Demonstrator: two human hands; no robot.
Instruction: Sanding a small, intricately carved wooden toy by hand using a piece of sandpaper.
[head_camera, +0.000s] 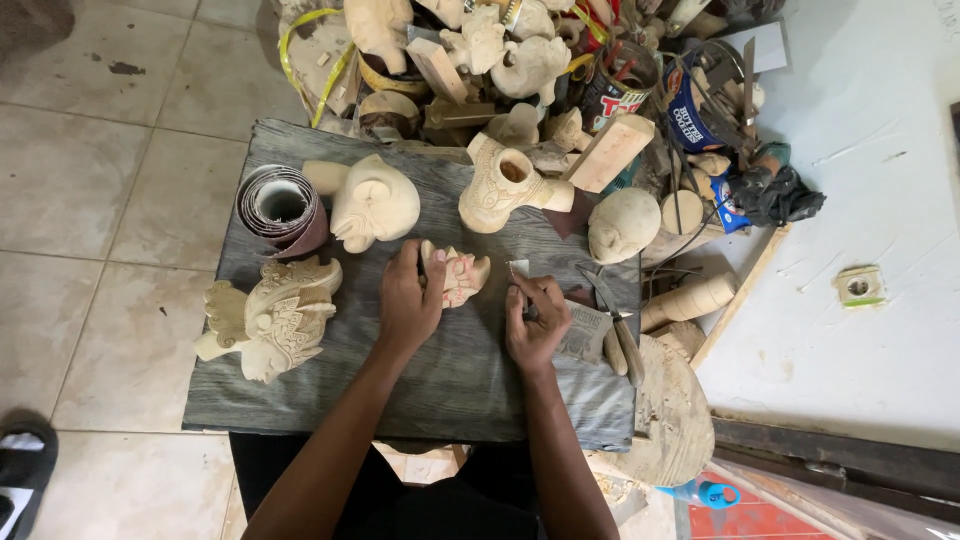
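My left hand (408, 297) grips a small pale wooden carving (460, 277) that rests on a dark grey wooden board (440, 380). Just to its right, my right hand (533, 322) is closed around a thin carving tool (521, 283) whose tip points up toward the carving. The two hands sit close together near the middle of the board.
On the board lie a winged wooden figure (270, 315), a roll of sandpaper (280, 208), a carved head (372, 202), a carved vase-like piece (500, 185), a round head (622, 224) and knives (618, 325). Behind is a heap of carvings, cans and wood blocks (610, 150).
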